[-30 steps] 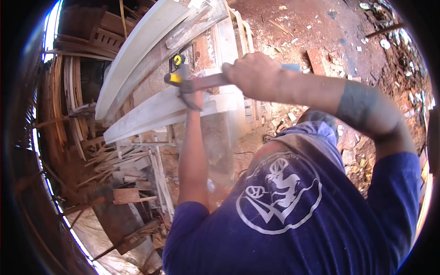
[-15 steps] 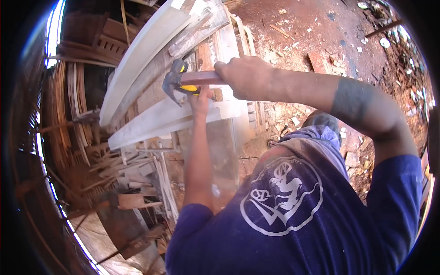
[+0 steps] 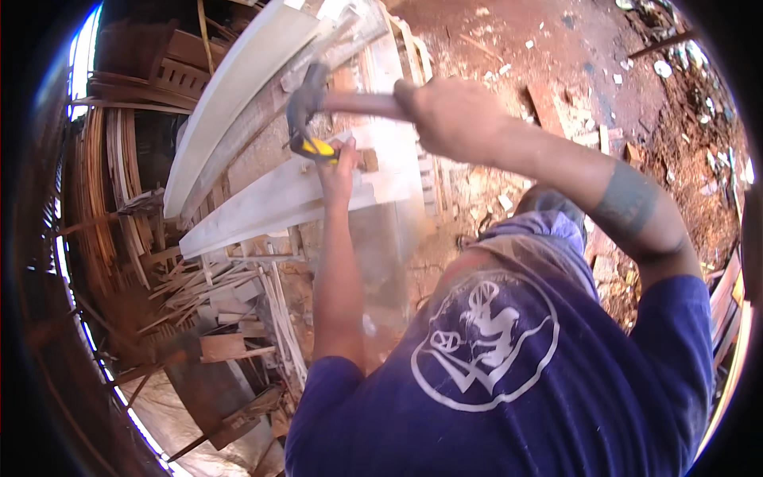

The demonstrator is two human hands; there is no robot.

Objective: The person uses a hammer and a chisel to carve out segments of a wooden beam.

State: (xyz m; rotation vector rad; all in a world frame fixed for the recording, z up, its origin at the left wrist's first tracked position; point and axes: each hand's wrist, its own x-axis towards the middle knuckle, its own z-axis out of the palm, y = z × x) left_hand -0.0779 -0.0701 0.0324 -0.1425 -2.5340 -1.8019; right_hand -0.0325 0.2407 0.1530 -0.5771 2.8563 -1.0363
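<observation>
My right hand is closed round the wooden handle of a claw hammer. The hammer's dark head hangs over the work and is slightly blurred. Just below it, my left hand is closed on a yellow-and-black-handled tool. The hammer head partly covers this tool, and its working end is hidden. Under my left hand lies a long, pale, tapered wooden piece. A small brown notch or block shows on the wood beside my fingers.
A wide, curved pale board lies beyond the tapered piece. Stacked planks stand at the left, above a heap of thin offcuts. Wood scraps litter the dirt floor at the right.
My right hand has risen away and to the right with the hammer, whose head has moved up. The left hand stays on the yellow-and-black tool. The whole view has shifted slightly.
</observation>
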